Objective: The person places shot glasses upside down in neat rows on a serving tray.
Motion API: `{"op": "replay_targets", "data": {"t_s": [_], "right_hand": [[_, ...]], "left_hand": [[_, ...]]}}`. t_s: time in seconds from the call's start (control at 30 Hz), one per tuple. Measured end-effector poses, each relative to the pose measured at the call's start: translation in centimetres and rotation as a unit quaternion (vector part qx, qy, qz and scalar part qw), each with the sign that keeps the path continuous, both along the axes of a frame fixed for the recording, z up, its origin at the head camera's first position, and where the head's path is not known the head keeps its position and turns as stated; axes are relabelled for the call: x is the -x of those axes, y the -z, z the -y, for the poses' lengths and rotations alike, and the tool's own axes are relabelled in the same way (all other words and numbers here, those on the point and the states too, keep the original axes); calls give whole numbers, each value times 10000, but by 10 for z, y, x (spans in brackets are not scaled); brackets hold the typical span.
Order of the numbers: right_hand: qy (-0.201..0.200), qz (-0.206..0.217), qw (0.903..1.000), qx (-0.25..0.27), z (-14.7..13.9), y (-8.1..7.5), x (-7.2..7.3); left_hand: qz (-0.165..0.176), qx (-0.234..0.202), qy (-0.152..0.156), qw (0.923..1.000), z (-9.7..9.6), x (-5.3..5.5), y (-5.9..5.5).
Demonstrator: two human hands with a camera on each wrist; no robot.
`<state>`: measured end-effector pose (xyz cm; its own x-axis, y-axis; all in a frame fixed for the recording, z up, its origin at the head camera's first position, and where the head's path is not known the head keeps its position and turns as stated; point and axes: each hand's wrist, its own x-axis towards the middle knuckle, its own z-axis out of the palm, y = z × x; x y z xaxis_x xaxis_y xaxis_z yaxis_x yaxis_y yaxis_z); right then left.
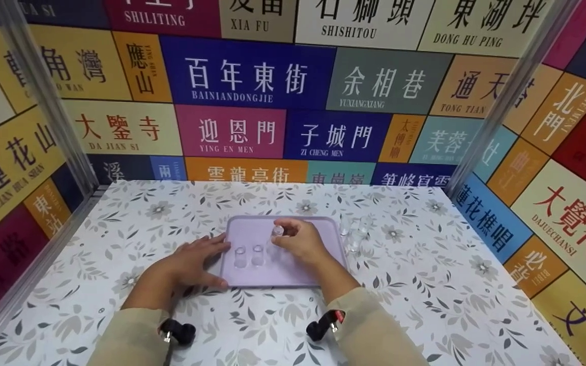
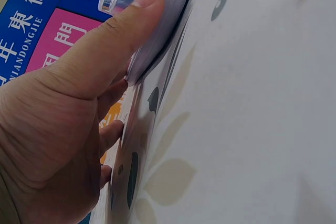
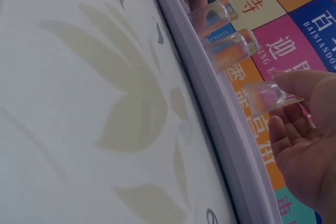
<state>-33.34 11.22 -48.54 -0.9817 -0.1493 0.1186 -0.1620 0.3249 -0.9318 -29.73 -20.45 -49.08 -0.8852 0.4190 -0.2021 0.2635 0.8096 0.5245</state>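
A pale purple tray (image 1: 293, 277) lies on the table in the head view. On its left part two small clear glasses stand side by side, the left glass (image 1: 240, 257) and the right glass (image 1: 258, 255). My right hand (image 1: 300, 241) pinches another small clear glass (image 3: 262, 98) between thumb and fingers over the tray, to the right of those two. Whether that glass touches the tray cannot be made out. At the tray's left edge rests my left hand (image 1: 194, 262), fingers spread and fairly straight, with its thumb (image 2: 144, 6) at the rim.
Just beyond the tray's right edge several more clear glasses (image 1: 356, 239) stand close together on the floral tablecloth (image 1: 425, 274). Panels with printed place names (image 1: 247, 71) rise behind the table and along both sides, with metal posts (image 1: 499, 96) at the corners.
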Motion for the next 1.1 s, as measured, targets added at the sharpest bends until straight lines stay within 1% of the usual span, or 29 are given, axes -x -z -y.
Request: {"op": "replay_targets", "data": {"t_s": [0.3,0.53,0.6,0.77,0.97,1.1], "right_hand": [[-335,144,9989,-296,18,10,-1],[-329,125,9990,-285,17,11,0],[-350,106,9989,-302,16,11,1],[-408,134,9988,-237,11,7,3],[-397,126,9991,-108,1,-3,4],[-335,48,9994,-45,-9,-11,2]], "left_hand": [[9,52,-112,9999,7,-5,2],[47,16,-103,9999,4,-5,2],[-26,39,-39,10000,4,-4,1],[-192,88,109,9997,3,-2,-1],[-84,25,23,10000,-1,-1,-3],[-53,31,-29,10000,-3,-1,-3]]}}
